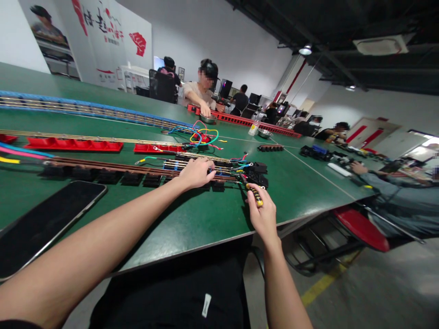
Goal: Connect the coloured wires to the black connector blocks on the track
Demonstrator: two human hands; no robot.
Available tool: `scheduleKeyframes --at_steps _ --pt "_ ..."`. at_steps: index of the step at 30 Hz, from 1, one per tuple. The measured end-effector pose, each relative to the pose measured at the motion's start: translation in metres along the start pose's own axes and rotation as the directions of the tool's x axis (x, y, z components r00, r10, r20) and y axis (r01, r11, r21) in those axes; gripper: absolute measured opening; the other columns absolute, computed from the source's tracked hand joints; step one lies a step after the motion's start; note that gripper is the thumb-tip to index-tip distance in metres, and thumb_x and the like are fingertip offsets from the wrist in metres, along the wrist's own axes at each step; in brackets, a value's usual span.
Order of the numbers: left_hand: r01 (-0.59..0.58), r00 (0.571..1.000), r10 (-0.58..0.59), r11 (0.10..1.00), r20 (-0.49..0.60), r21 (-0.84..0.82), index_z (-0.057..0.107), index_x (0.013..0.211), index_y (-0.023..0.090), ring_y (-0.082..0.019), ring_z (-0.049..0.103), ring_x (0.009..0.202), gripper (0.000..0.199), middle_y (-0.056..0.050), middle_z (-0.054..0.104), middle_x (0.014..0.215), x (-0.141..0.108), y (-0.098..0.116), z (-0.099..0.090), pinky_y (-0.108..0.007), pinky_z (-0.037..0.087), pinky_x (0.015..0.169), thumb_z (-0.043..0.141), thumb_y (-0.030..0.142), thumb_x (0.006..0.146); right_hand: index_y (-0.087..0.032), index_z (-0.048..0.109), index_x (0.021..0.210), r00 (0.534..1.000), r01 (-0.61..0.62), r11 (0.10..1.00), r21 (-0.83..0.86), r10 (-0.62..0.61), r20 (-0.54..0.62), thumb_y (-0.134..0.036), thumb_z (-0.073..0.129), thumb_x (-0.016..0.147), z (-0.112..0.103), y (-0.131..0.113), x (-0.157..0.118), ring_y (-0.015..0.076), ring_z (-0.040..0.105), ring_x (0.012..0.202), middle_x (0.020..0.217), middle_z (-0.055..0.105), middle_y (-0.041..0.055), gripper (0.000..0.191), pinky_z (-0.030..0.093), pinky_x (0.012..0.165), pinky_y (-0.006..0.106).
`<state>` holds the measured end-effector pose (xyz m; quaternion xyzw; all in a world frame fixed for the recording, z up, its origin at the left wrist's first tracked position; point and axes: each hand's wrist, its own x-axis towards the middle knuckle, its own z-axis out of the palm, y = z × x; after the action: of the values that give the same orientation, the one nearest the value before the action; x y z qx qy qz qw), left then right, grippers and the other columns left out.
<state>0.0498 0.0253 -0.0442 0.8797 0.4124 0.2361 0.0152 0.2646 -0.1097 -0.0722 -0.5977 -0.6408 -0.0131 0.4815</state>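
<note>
Two bare hands are working over the green table (308, 194) in the head view. A dark strip (151, 179), brown rails along its top and black blocks beneath, is lying in front of the person. Its long axis is running side to side, dipping slightly toward the picture's right. One end is pointing right, finishing in a black end piece (258, 179) just past the left hand; the other is reaching left, where thick coloured cables (25, 153) are joining it.

Left hand (197, 172): palm down across the strip near its right end, fingers bending and lying close together. Cannot tell whether the hidden fingertips are pinching anything.

Right hand (263, 211): thumb and fingers are closing around a black-and-yellow handled tool (255, 196). The tool's long axis is slanting; its dark tip is pointing away from the person and a little left, in among the short wires at the strip's right end. Whether the tip is biting a wire is too small to tell.

Around: a phone (51, 224) is lying near side of the strip, slanting. Beyond, red trays (75, 144) are lining up roughly parallel, and farther off a blue track (103, 109) is running much the same way, coloured loose wires (206, 137) curling near its right end. Across the table a co-worker (202, 91) is reaching into a metal bowl (208, 119) beside a long red strip (247, 121).
</note>
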Motion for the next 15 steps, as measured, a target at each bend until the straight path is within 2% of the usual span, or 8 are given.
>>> scheduleKeyframes --at_steps 3,6,10,15 --pt "-0.002 1.000 0.002 1.000 0.001 0.006 0.063 0.098 0.021 -0.028 0.059 0.106 0.025 -0.009 0.065 0.115 0.0001 0.0004 -0.0003 -0.042 0.044 0.087 0.045 0.036 0.091 -0.019 0.061 0.113 0.983 -0.183 0.971 0.156 0.183 0.013 -0.043 0.048 0.093 0.0023 0.0019 -0.0005 0.0167 0.068 0.068 0.102 0.068 0.0095 0.034 0.054 0.062 0.031" --pt "0.001 1.000 -0.001 1.000 0.006 0.010 0.063 0.099 0.021 -0.027 0.059 0.107 0.025 -0.009 0.065 0.116 0.0000 0.0007 -0.0004 -0.042 0.044 0.087 0.045 0.036 0.091 -0.019 0.059 0.114 0.944 -0.322 0.878 0.355 0.325 0.054 -0.051 0.051 0.090 0.0035 0.0040 0.0010 0.0144 0.064 0.054 0.087 0.069 0.0062 0.041 0.047 0.045 0.024" --pt "0.005 1.000 -0.005 1.000 0.008 0.006 0.063 0.099 0.021 -0.027 0.058 0.107 0.025 -0.009 0.065 0.116 -0.0005 0.0008 -0.0008 -0.042 0.044 0.087 0.045 0.036 0.091 -0.020 0.057 0.109 0.904 -0.371 0.705 0.605 0.423 0.062 -0.054 0.059 0.084 0.0052 0.0056 0.0048 0.0146 0.066 0.054 0.094 0.067 0.0064 0.043 0.043 0.038 0.021" --pt "0.001 1.000 -0.001 1.000 0.005 0.007 0.064 0.098 0.020 -0.027 0.059 0.106 0.025 -0.009 0.065 0.115 -0.0008 0.0017 -0.0023 -0.041 0.044 0.087 0.045 0.035 0.090 -0.019 0.059 0.105 0.868 -0.400 0.593 0.699 0.491 0.080 -0.055 0.065 0.079 0.0048 0.0043 0.0080 0.0158 0.067 0.055 0.093 0.066 0.0056 0.045 0.042 0.036 0.020"
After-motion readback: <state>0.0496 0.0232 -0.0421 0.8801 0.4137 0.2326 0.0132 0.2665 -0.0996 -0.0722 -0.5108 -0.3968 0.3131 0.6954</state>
